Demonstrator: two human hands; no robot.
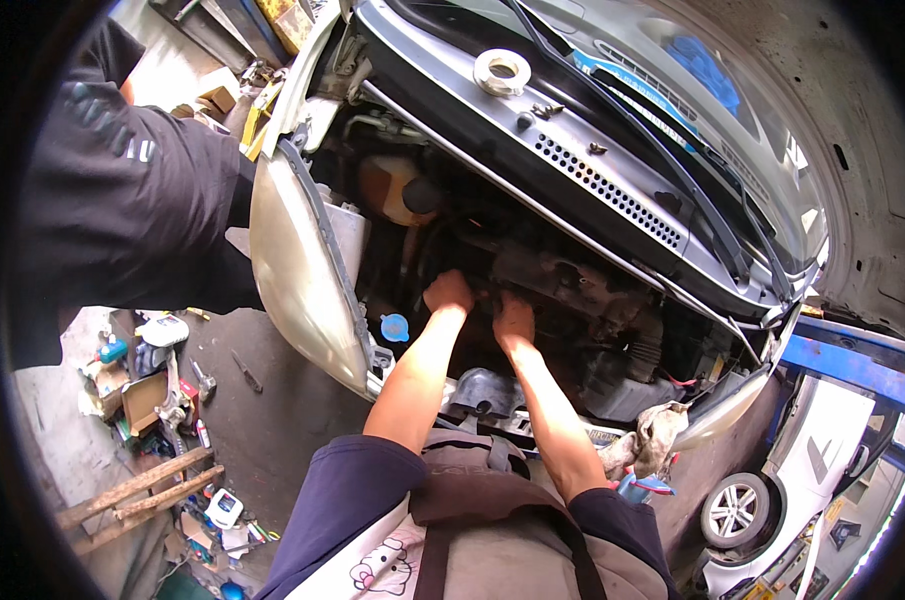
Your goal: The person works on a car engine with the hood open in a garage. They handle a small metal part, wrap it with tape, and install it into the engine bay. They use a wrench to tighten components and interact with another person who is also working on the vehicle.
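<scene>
Both my arms reach down into the dark engine bay (pixel 572 350) of a car with its bonnet raised. My left hand (pixel 449 292) is closed low among the engine parts, and whatever its fingers hold is lost in shadow. Close to its right, my right hand (pixel 513 320) is curled with fingertips turned down into the bay; its grip is hidden too. A dirty metal engine part (pixel 547 275) lies just beyond my right hand. Left of my left forearm sits a blue round cap (pixel 394 328). Farther up stands a yellowed plastic reservoir (pixel 387 190) with a dark cap.
A roll of tape (pixel 502 73) and small loose fasteners (pixel 547 110) lie on the cowl below the windscreen. A crumpled rag (pixel 657 437) hangs at the front right edge. A person in dark clothes (pixel 152 190) stands at left. Tools and wooden bars (pixel 137 500) cover the floor.
</scene>
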